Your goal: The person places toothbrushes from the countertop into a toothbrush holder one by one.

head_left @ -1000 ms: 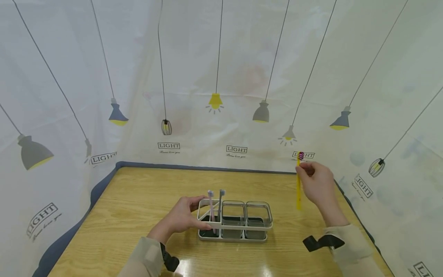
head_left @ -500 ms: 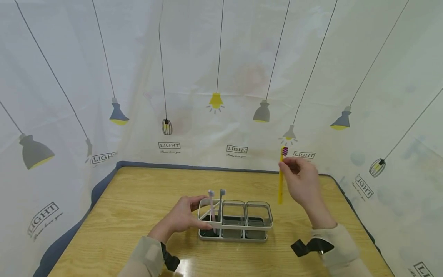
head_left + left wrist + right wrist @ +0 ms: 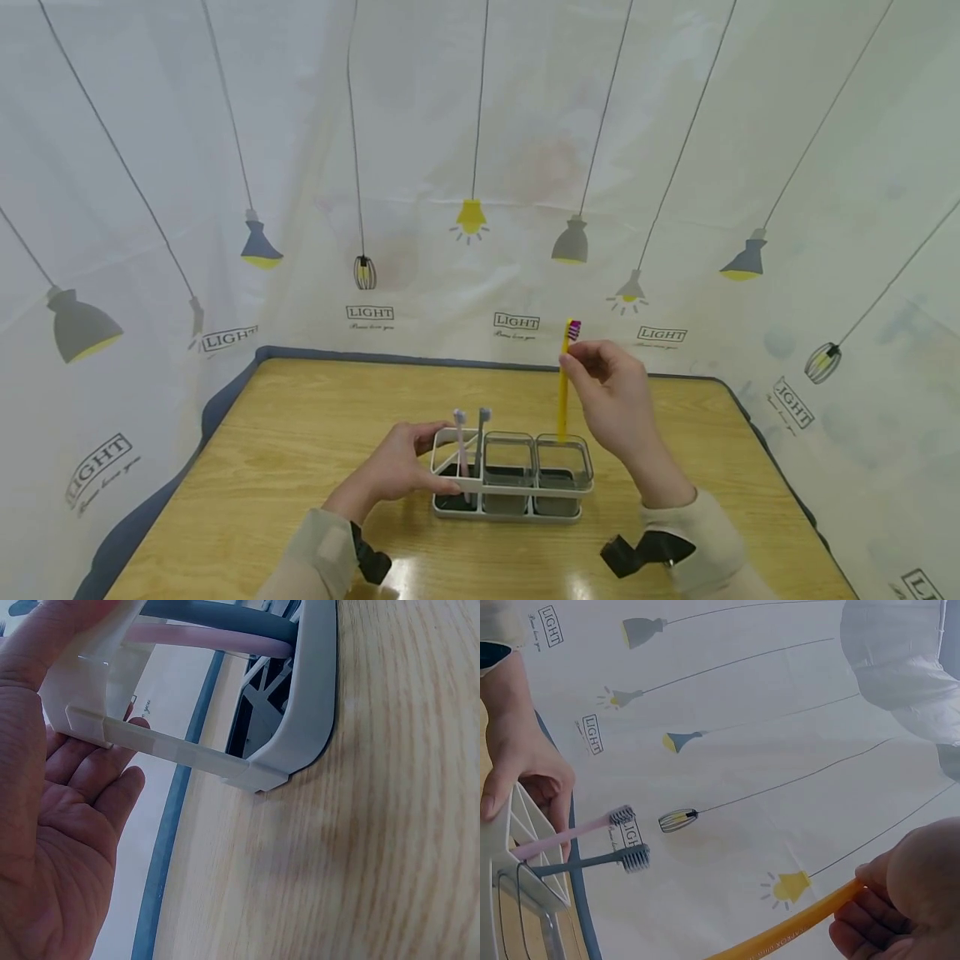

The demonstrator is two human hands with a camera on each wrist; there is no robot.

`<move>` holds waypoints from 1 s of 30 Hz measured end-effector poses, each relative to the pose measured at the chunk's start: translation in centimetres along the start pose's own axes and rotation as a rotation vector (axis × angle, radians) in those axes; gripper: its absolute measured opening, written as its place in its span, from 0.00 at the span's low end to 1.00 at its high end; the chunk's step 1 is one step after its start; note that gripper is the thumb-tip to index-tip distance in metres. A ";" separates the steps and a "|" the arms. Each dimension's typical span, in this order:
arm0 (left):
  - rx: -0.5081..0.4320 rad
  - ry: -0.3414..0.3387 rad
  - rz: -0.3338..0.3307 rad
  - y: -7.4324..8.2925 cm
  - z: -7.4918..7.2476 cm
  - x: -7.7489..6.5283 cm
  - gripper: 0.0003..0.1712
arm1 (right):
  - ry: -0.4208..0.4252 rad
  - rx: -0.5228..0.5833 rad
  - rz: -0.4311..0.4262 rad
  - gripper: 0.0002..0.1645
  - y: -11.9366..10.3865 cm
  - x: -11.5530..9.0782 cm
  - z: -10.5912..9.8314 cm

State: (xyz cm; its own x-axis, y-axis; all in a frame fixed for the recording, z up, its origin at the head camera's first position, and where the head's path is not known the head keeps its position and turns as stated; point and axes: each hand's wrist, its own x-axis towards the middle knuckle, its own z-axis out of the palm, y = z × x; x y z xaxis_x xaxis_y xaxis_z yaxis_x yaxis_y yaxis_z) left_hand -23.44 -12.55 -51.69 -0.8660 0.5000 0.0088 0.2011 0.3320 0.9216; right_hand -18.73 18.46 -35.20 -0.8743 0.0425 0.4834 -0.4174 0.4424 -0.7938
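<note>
A white toothbrush holder [image 3: 517,490] stands on the table, with two clear cups in its middle and right sections. My left hand [image 3: 401,465] grips its left end, thumb in front and fingers behind. In the left section a pink toothbrush [image 3: 562,836] and a grey-blue toothbrush [image 3: 592,861] stand with bristles up. My right hand [image 3: 617,398] pinches a yellow toothbrush [image 3: 564,387] just below its purple-bristled head. That brush hangs upright, its lower end at the far rim of the right clear cup [image 3: 564,462] in the head view; whether it touches cannot be told.
The wooden table [image 3: 300,408] extends around the holder on all sides. White sheeting [image 3: 420,125] printed with hanging lamps rises behind the table's dark blue-edged border and along both sides.
My right hand has carried the yellow toothbrush leftward, from the right of the holder to over its right cup. My left hand and the holder have stayed put.
</note>
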 end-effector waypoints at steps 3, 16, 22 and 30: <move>0.002 0.000 0.004 0.0 0.0 0.1 0.55 | -0.020 0.033 -0.009 0.06 -0.3 -0.1 0.8; 0.008 -0.001 0.021 -0.3 0.0 0.2 0.53 | -0.082 0.137 -0.054 0.05 -0.4 -1.0 4.4; 0.012 0.001 0.019 -0.1 0.0 0.2 0.53 | -0.098 0.170 -0.070 0.04 -0.4 -1.6 6.2; 0.033 0.003 0.026 0.0 -0.1 0.2 0.53 | -0.130 0.220 -0.064 0.03 -0.2 -2.5 8.2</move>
State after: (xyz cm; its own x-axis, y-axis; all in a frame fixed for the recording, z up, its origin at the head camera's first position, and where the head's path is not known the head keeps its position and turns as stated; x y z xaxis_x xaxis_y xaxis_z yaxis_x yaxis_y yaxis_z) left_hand -23.60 -12.52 -51.66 -0.8615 0.5066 0.0338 0.2385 0.3451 0.9078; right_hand -18.53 10.92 -39.29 -0.8630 -0.1014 0.4949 -0.5042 0.2349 -0.8310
